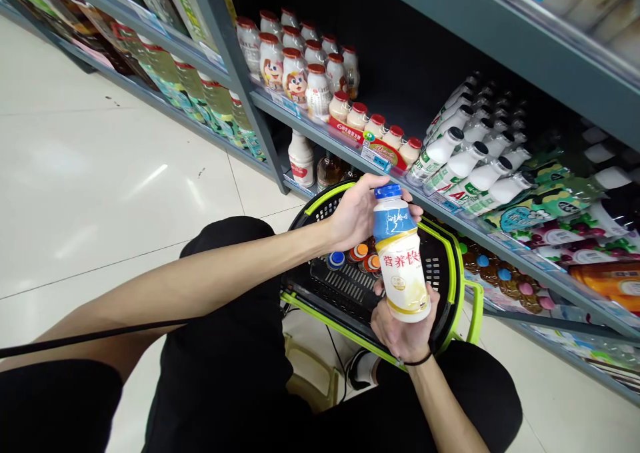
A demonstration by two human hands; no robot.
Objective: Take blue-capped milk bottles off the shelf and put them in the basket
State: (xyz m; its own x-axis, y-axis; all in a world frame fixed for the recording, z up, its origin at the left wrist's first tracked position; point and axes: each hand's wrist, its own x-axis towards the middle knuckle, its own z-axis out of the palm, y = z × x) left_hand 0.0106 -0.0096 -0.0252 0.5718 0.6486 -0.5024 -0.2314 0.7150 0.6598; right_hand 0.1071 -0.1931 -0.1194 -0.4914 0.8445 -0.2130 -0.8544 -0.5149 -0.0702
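Note:
A white drink bottle [400, 266] with a blue cap, a blue band and red lettering is held between my hands above the basket, cap end away from me. My left hand [353, 216] wraps behind its neck, fingertips showing on the far side. Its base is gripped by my right hand [403, 330], which wears a dark band at the wrist. Beneath the bottle stands a black shopping basket [345, 313] with a lime-green rim. Inside it lie several bottles with orange caps [359, 252] and one with a blue cap [336, 260], partly hidden by the held bottle.
Ahead, a grey shelf [320, 130] carries red-capped bottles [295, 76], a red-wrapped pack of small bottles [375, 128] and white black-capped bottles [450, 156]. Larger drink bottles [190, 86] stand at the left. A low beige stool [313, 373] is under me; the basket's green handle [473, 313] sticks out right.

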